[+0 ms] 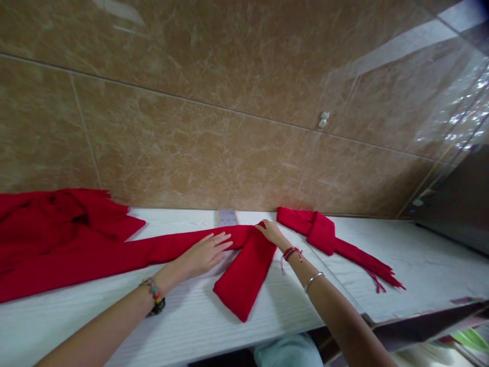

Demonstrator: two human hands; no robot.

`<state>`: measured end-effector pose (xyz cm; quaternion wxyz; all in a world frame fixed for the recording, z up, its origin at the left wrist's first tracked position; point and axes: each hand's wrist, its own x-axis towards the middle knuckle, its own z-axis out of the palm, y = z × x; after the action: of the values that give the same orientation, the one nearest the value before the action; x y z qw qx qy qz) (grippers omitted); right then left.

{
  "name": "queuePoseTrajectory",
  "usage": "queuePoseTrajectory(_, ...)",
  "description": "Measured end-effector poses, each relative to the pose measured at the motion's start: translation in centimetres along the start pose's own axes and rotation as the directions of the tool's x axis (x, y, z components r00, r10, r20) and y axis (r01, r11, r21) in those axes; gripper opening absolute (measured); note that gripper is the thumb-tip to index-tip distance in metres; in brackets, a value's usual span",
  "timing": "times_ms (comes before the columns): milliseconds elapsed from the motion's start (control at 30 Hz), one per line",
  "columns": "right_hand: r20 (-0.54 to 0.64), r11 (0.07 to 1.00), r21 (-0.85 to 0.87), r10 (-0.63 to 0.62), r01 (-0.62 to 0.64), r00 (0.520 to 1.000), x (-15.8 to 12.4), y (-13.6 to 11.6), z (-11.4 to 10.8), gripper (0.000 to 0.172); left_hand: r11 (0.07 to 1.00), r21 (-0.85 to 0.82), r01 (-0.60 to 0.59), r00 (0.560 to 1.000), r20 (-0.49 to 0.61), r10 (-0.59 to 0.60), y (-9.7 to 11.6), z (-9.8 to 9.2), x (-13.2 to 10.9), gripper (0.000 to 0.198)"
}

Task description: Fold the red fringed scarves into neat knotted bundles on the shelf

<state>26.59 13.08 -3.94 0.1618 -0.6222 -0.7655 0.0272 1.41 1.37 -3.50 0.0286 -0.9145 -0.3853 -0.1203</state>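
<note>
With the left hand (206, 253) spread flat on it and the right hand (272, 233) pinching its fold, a long red cloth (164, 250) stretches across the counter (183, 316). One end angles down, the rest runs straight; a fringed red scarf (323, 234) alongside already lies looped

Smooth, wood-grained worktop (153, 326). On the worktop, a matt cloth strip (250, 272); towards the worktop's right end, a matt, stringy-fringed cloth scarf (321, 233). Behind the worktop, glossy, marble-patterned wall tiles (229, 148); above it, a shiny metal bangle (314, 279).
</note>
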Motion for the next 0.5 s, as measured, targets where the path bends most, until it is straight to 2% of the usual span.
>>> queuePoseTrajectory(67, -0.007, 1.000, -0.005, -0.005, 0.005, 1.000, 0.8, 0.8, -0.1, 0.030, 1.000, -0.012, -0.029, 0.999, 0.018, 0.029, 1.8, -0.1, 1.3, 0.042)
queuePoseTrajectory(133, -0.011, 1.000, -0.012, -0.009, 0.009, 1.000, 1.5, 1.8, -0.1, 0.029, 1.000, -0.014, -0.002, 0.998, 0.060, 0.003, 2.8, 0.2, 2.5, 0.047)
queuePoseTrajectory(233, -0.015, 1.000, -0.030, -0.011, 0.010, 1.000, 2.0, 3.0, 0.2, 0.028, 0.997, -0.027, 0.069, 0.984, 0.163, -0.064, 2.6, 1.1, 3.3, 0.055)
queuePoseTrajectory(333, -0.020, 0.999, -0.041, -0.029, 0.028, 0.999, 2.1, 3.6, 0.9, 0.028, 0.997, -0.044, 0.058, 0.968, 0.246, -0.046, 1.7, 1.6, 2.9, 0.047)
queuePoseTrajectory(500, -0.022, 0.998, -0.025, -0.052, 0.051, 0.998, 2.3, 4.0, 1.5, 0.033, 0.997, -0.069, 0.021, 0.962, 0.272, -0.002, 2.3, 1.0, 2.0, 0.044)
